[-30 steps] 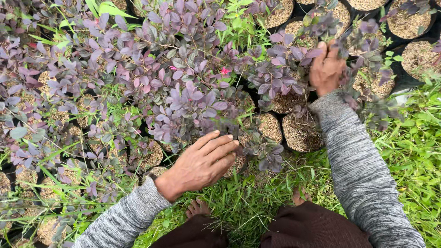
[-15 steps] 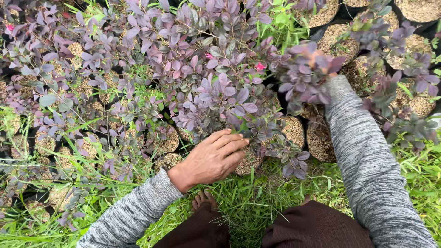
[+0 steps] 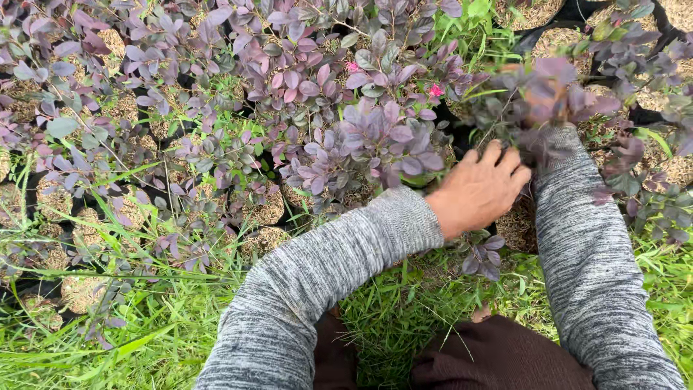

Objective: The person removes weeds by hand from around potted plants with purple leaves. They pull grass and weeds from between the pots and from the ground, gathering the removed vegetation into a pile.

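Note:
Small shrubs with purple leaves (image 3: 375, 137) stand in black pots topped with straw-coloured mulch. My left hand (image 3: 480, 189) reaches across to the right, fingers stretched out flat against the mulch and rim of a pot (image 3: 516, 230), holding nothing. My right hand (image 3: 540, 95) is higher up, blurred and mostly covered by leaves, closed around the stems of the purple-leaved shrub (image 3: 577, 101) in that pot. Both arms wear grey knit sleeves.
Many more potted shrubs (image 3: 144, 108) fill the ground to the left and back, packed close together. Two small pink flowers (image 3: 435, 90) show among the leaves. Long green grass (image 3: 144, 332) lies in front. My knees in dark brown cloth (image 3: 498, 357) are at the bottom.
My left hand has moved right from the lower pots to the pot under my right hand. The view has shifted, and the right hand stays in the foliage.

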